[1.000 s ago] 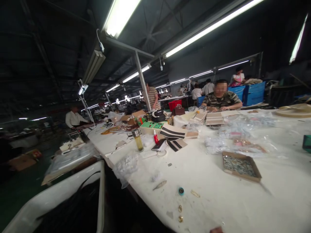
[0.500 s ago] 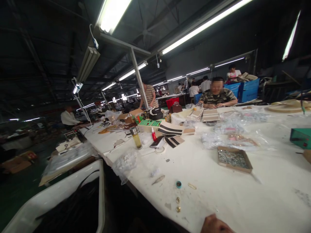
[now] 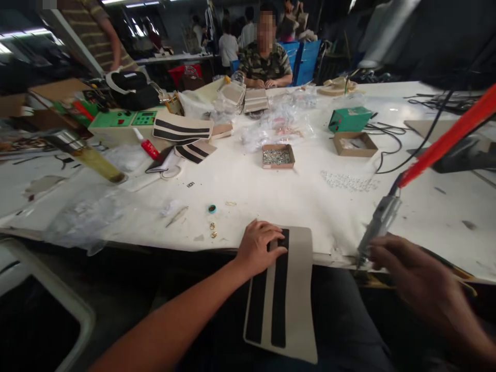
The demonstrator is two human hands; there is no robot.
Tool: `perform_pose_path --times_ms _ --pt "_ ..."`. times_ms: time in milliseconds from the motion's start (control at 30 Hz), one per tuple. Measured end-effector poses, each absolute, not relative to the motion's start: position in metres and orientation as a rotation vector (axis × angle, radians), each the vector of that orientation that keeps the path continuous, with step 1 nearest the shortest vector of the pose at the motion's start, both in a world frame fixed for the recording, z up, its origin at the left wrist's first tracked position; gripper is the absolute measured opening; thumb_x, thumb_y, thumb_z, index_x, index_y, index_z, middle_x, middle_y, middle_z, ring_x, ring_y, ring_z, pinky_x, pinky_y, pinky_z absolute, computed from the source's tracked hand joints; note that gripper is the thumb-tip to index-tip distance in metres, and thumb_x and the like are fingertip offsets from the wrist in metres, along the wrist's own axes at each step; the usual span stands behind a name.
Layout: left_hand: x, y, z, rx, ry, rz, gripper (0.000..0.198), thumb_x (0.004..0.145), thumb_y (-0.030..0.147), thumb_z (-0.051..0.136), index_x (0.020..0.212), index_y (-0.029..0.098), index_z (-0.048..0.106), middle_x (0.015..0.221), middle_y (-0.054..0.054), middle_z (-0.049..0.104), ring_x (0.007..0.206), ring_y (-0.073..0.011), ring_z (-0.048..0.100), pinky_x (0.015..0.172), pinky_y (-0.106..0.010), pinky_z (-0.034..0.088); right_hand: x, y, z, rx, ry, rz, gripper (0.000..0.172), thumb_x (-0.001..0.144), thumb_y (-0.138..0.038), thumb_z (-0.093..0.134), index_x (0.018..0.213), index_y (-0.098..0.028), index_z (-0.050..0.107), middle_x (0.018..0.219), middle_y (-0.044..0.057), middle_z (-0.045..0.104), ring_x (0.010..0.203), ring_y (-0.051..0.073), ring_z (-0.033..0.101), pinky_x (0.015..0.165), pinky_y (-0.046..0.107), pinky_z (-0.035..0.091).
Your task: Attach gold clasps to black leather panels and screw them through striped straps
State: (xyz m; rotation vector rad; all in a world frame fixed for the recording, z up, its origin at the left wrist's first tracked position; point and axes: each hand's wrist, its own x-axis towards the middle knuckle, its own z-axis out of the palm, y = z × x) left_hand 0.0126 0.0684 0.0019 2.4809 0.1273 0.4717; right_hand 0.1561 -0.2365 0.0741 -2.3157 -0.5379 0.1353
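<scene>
My left hand [image 3: 260, 246] lies flat, fingers spread, on a beige panel with two black stripes [image 3: 284, 299] that hangs over the near edge of the white table [image 3: 302, 201] onto my lap. My right hand [image 3: 411, 271] is at the table's edge on the right, blurred, its fingers curled by the tip of a grey tool [image 3: 377, 225] that hangs from an orange handle [image 3: 445, 139]. Whether it grips the tool is unclear.
A small cardboard tray of metal parts [image 3: 278, 156], another tray [image 3: 354, 143], a green box [image 3: 349, 119], cables, plastic bags, striped panels [image 3: 182, 129], a glue bottle [image 3: 146, 146] and a jar [image 3: 89, 155] lie on the table. A person in camouflage [image 3: 265, 62] sits opposite.
The view has tipped down from the hall to the table in front of me. Both hands and the striped panel have come into sight at the near edge.
</scene>
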Motion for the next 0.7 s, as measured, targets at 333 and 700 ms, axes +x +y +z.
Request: perform_pose_path --times_ms 333,700 --pt "0.01 0.07 -0.007 2.469 0.122 0.457 0.027 0.088 0.034 0.087 0.112 0.026 0.077 0.126 0.001 0.079 0.123 -0.0258 0.062 0.122 -0.054 0.037 0.139 -0.099 0.028 -2.006 -0.97 0.702 0.024 0.097 -0.044 0.06 0.094 -0.025 0.073 0.098 0.003 0.073 0.095 0.024 0.067 0.092 0.036 0.05" --pt "0.01 0.073 -0.012 2.427 0.147 0.419 0.025 0.09 0.037 0.084 0.111 0.026 0.077 0.126 0.001 0.079 0.127 -0.0271 0.061 0.128 -0.059 0.029 0.132 -0.092 0.018 -2.164 -0.989 0.676 0.025 0.098 -0.046 0.054 0.092 -0.028 0.072 0.099 0.004 0.072 0.099 0.026 0.068 0.09 0.038 0.05"
